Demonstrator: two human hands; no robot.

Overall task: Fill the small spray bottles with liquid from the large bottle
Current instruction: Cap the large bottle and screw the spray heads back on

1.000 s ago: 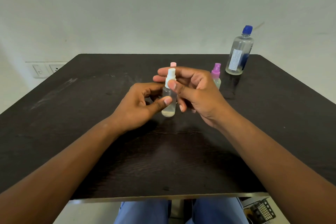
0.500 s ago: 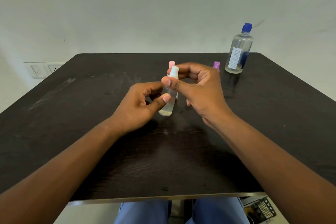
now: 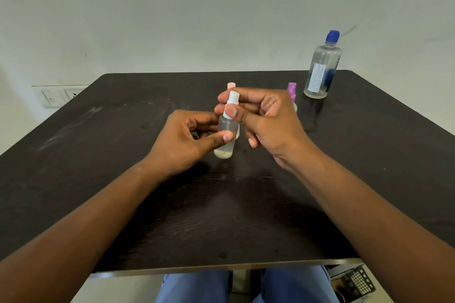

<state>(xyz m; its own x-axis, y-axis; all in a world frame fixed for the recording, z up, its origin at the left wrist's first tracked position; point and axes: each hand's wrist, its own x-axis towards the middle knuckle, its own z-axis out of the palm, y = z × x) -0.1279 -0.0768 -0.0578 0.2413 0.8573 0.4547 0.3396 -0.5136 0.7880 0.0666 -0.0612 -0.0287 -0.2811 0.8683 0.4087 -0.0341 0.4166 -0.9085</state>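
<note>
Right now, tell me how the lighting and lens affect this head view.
Head view: soft, even light; the dark table carries a dull sheen and a faint reflection below the large bottle. Wide-angle distortion bows the table's edges. The hands, left and right, look sharp.

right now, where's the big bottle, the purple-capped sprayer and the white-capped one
large bottle (image 3: 320,76): head view, on its label.
purple-capped spray bottle (image 3: 292,88): head view, on its purple cap.
white-capped spray bottle (image 3: 227,128): head view, on its clear body.
</note>
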